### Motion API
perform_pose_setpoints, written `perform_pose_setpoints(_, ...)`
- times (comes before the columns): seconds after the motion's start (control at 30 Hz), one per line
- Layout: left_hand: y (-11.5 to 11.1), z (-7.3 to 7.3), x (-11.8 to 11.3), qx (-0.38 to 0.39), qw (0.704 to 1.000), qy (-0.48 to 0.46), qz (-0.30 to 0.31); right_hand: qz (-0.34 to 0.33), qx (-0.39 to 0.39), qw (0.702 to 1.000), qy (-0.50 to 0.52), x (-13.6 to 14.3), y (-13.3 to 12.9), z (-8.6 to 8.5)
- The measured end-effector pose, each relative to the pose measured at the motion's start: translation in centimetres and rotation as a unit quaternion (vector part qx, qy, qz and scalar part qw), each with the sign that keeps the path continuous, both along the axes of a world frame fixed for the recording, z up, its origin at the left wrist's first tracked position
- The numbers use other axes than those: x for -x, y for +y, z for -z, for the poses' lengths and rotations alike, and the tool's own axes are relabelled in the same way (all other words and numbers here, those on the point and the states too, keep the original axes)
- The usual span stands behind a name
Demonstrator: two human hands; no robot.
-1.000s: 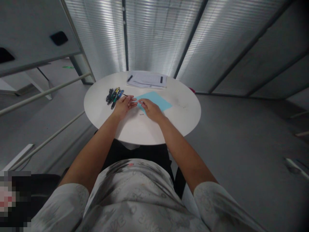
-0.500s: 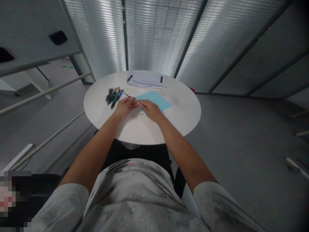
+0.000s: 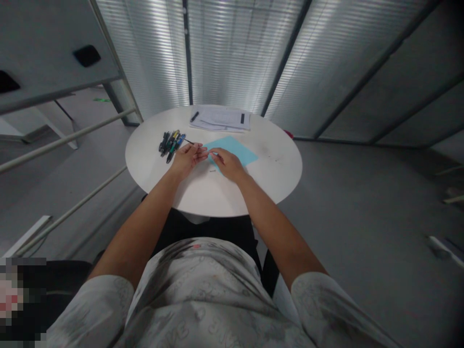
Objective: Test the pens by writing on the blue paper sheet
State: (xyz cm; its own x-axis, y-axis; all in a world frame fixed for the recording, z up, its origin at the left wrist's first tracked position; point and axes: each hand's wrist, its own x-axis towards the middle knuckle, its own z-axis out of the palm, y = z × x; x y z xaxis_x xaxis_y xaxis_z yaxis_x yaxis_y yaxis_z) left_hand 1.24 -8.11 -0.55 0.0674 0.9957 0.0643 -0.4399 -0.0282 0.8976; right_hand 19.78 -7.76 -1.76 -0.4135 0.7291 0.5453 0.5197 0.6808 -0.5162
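My left hand (image 3: 189,157) is palm up over the white round table (image 3: 217,198). A thin dark rod (image 3: 189,141) sticks out from between its thumb and fingers, pointing up and left; its lower end is hidden. Close by on the right, my right hand (image 3: 226,163) has thumb and fingertips pinched together near the left fingertips. What that pinch holds, if anything, is too small to make out. Blue paper (image 3: 235,147) lies flat beneath and behind the right hand. A tiny dark piece (image 3: 212,170) rests on the table between my wrists.
Several pens (image 3: 170,145) lie bunched left of my left hand. White papers (image 3: 219,120) with dark objects on them are at the table's far side. Small dark specks (image 3: 277,160) show on the right. Blinds (image 3: 224,53) stand behind the table, a metal-framed board at left.
My right fingertips have drawn slightly apart from the left hand and come together in a pinch. The left fingers have spread a little; the dark rod stays in that hand.
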Motion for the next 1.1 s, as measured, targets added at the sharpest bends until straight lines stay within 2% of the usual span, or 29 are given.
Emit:
perform_pose_setpoints(0.17, -0.2, 0.3, -0.1, -0.019, 0.999, 0.028, 0.028, 0.022, 0.025, 0.999, 0.022, 0.2, -0.2, -0.2)
perform_pose_setpoints(0.3, 0.1, 0.9, -0.4, -0.030, 0.994, 0.099, 0.030, 0.031, 0.033, 0.998, 0.039, 0.2, -0.1, -0.1)
perform_pose_setpoints(0.43, 0.1, 0.7, -1.1, -0.071, 0.980, 0.187, 0.023, 0.024, 0.039, 0.991, 0.123, 0.1, 0.6, 0.3)
perform_pose_setpoints(0.57, 0.0, 0.2, -1.1, -0.121, 0.962, 0.247, -0.010, 0.062, 0.048, 0.973, 0.217, -0.4, 1.2, 0.3)
perform_pose_setpoints(0.67, -0.2, 0.4, -0.4, -0.147, 0.941, 0.301, -0.044, 0.088, 0.064, 0.965, 0.240, -0.6, 1.4, 0.2)
perform_pose_setpoints(0.8, -0.3, 1.3, 0.2, -0.186, 0.902, 0.390, -0.021, 0.098, 0.064, 0.969, 0.217, -0.8, 1.4, 0.1)
perform_pose_setpoints(0.97, -0.1, 2.4, -0.5, -0.265, 0.840, 0.473, 0.010, 0.081, 0.063, 0.979, 0.174, -0.9, 1.0, 0.2)
perform_pose_setpoints(1.1, -0.4, 2.4, -0.8, -0.271, 0.834, 0.480, 0.014, 0.085, 0.059, 0.981, 0.162, -1.0, 1.2, 0.5)
